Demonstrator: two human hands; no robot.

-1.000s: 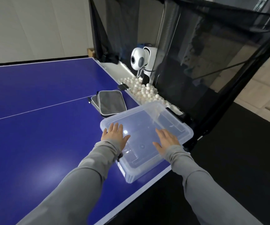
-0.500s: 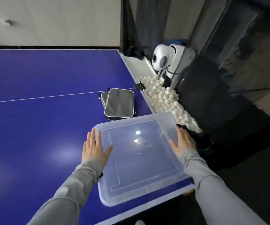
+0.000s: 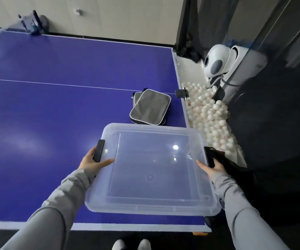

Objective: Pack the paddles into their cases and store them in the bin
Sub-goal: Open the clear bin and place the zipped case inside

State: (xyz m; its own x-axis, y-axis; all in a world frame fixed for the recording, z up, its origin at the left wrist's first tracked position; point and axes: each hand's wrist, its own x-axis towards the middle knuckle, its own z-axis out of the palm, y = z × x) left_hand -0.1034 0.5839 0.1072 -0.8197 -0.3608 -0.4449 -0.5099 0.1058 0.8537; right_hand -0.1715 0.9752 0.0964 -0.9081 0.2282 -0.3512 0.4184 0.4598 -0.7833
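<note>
Clear translucent plastic bin with lid on [image 3: 151, 170] sits lower centre of frame, on the near right corner of the blue table-tennis table [image 3: 55, 105]. Left hand [image 3: 93, 162] grips the bin's left edge: thumb lies on the lid, fingers wrap round the black latch [image 3: 98, 150]. Right hand [image 3: 211, 166] holds the right edge by the other black latch [image 3: 208, 156], thumb on the lid, fingers mostly hidden. Two grey zipped paddle cases, stacked [image 3: 150, 107], lie just beyond the bin, centre frame. White balls [image 3: 210, 112] fill the tray at right.

Top case [image 3: 150, 107] hides most of the lower case [image 3: 136, 98]
</note>
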